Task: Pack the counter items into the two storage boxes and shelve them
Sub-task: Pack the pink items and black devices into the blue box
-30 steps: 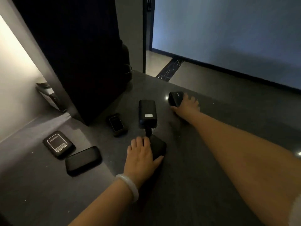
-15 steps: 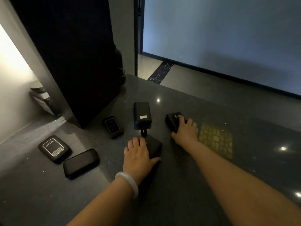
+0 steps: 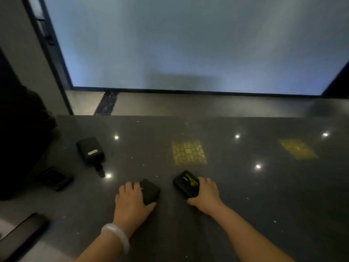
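On the dark stone counter [image 3: 245,186] my left hand [image 3: 132,201] lies over a small black pouch [image 3: 151,190], thumb hooked under its near edge. A short way to the right, my right hand [image 3: 205,193] grips a small black case with a yellow mark [image 3: 186,183] from its right side. A black boxy device with a white label and a short stub [image 3: 90,151] lies at the left. A flat black device [image 3: 53,177] sits nearer the left edge, and a long black case [image 3: 20,235] at the bottom left corner. No storage box is in view.
A tall dark cabinet [image 3: 17,138] rises at the left edge of the counter. Beyond the counter's far edge are a floor strip and a pale blue-grey wall [image 3: 188,44]. Yellow light patches [image 3: 188,153] and bright spots reflect on the counter.
My right hand dragged the yellow-marked case toward me, level with the left hand. The left hand slid its pouch rightward, away from the stub. The view swung right, off the shelf area.
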The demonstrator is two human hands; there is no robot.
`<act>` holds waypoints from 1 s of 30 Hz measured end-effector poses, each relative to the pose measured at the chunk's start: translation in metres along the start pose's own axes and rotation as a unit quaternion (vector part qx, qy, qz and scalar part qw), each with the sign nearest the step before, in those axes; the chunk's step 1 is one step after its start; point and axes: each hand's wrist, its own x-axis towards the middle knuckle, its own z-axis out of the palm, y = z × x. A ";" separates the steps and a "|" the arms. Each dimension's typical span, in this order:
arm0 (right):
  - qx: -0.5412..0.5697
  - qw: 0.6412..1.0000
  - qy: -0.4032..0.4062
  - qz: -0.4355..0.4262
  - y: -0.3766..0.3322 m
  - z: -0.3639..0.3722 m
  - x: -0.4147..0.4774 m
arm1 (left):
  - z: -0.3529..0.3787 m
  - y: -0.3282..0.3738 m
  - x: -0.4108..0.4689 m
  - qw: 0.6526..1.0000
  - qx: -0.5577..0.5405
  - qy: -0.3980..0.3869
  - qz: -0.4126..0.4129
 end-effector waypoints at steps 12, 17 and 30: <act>0.086 0.961 0.193 0.177 0.189 -0.103 -0.166 | 0.039 0.208 -0.068 0.960 -0.025 -0.055 0.275; 0.115 0.925 0.263 0.248 0.281 -0.147 -0.265 | 0.061 0.313 -0.130 0.919 -0.044 -0.086 0.383; 0.108 0.843 0.347 0.396 0.476 -0.166 -0.494 | 0.144 0.509 -0.327 0.795 -0.084 -0.147 0.583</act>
